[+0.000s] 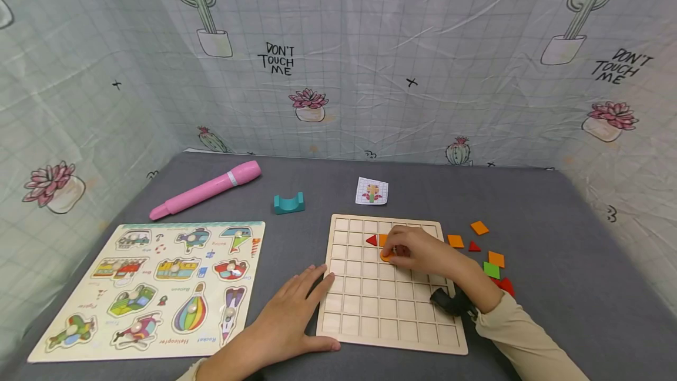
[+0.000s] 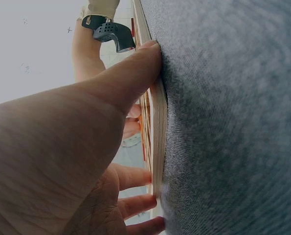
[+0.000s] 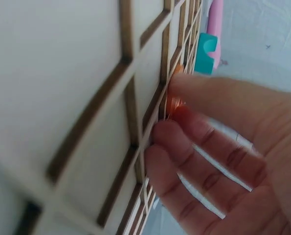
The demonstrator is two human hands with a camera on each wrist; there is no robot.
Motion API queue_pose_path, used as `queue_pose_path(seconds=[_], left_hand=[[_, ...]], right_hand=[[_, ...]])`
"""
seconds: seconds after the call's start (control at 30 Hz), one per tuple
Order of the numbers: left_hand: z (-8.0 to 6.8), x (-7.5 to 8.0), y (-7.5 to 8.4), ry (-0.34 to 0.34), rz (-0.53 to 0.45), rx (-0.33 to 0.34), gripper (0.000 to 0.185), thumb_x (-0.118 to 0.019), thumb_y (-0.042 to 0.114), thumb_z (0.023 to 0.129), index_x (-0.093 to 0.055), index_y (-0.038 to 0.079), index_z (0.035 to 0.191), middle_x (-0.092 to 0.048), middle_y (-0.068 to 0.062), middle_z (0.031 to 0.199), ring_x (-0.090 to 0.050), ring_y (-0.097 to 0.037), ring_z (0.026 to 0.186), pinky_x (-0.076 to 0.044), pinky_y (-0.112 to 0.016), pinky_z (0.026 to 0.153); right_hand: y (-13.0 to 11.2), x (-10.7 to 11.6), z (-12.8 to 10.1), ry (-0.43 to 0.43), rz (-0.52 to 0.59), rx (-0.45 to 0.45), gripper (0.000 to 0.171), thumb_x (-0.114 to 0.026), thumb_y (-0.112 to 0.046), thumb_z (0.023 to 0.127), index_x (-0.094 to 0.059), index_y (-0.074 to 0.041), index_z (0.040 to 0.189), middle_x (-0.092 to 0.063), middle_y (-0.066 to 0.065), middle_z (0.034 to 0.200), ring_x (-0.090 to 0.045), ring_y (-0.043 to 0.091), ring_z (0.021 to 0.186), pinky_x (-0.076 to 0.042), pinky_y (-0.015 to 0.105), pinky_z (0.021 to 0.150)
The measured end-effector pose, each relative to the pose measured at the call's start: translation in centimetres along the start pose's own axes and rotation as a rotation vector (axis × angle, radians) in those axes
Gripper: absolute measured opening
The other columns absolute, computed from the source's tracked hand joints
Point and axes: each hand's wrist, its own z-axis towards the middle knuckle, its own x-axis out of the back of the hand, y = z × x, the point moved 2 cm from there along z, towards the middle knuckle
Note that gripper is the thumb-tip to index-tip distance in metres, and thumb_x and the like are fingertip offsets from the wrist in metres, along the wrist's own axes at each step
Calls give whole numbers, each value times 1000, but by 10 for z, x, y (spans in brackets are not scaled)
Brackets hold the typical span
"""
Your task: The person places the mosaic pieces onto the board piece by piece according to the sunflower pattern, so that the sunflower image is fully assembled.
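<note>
On the grid board [image 1: 388, 304], the right hand [image 1: 418, 250] is pinching an orange tile [image 1: 385, 256]; the left hand [image 1: 288, 322], fingers spread, is pressing the board's edge.

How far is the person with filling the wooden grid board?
Early stage. Done: a red triangle and an orange piece beside it sit in the grid board. In hand: the right hand pinches an orange piece over a cell, while the left hand steadies the board's edge. Left: most cells are bare, and loose tiles wait right of the board.
</note>
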Motion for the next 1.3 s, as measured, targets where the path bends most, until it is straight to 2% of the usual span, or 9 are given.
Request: queue_pose_path(seconds=[0.23, 0.4, 0.53, 0.77, 0.87, 1.03, 1.3], left_hand=[[1, -1, 0, 2, 2, 0, 100, -63, 72, 78, -37, 7, 149, -33, -13, 154, -33, -35, 141, -35, -53, 109], [0, -2, 0, -6, -1, 9, 99, -66, 70, 77, -38, 7, 149, -33, -13, 154, -32, -34, 142, -34, -51, 110], [-1, -3, 0, -13, 0, 20, 99, -68, 68, 76, -38, 8, 149, -33, -13, 154, -31, -33, 143, -33, -51, 111], [-1, -5, 4, -51, -39, 49, 97, -55, 76, 81, -38, 10, 150, -27, -15, 157, -24, -37, 145, -25, -57, 114], [-1, -5, 5, -20, -19, 54, 90, -51, 74, 85, -41, 11, 149, -30, -13, 156, -27, -36, 144, -27, -55, 113], [-1, -5, 4, 27, -23, 32, 81, -53, 67, 89, -44, 10, 146, -34, -15, 153, -31, -39, 141, -29, -57, 112], [2, -3, 3, 28, -109, 49, 80, -62, 62, 86, -44, 11, 145, -34, -14, 153, -30, -39, 142, -26, -59, 112]], right_hand=[[1, -1, 0, -1, -9, 1, 7, -72, -4, 87, -71, -7, 93, -60, 3, 97, -52, 11, 75, -50, 22, 66], [2, 1, -4, 22, 18, 29, 8, -71, -3, 87, -71, -5, 95, -57, 6, 101, -53, 15, 75, -51, 22, 65], [4, 5, -9, 29, 48, 24, 9, -70, -3, 88, -71, -5, 97, -58, 8, 104, -57, 16, 79, -54, 25, 69], [5, 16, -23, 38, 66, -6, 10, -69, -6, 89, -71, -7, 100, -59, 8, 107, -59, 12, 82, -55, 27, 71], [8, 21, -30, 47, 54, -8, 12, -69, -6, 90, -70, -7, 101, -60, 7, 107, -59, 11, 82, -54, 27, 71], [16, 30, -42, 67, 26, -26, 11, -68, -6, 91, -70, -8, 102, -61, 6, 105, -57, 9, 81, -52, 26, 67], [29, 50, -57, 142, -31, -59, 9, -70, -4, 89, -71, -8, 97, -62, 3, 100, -55, 6, 75, -51, 27, 63]])
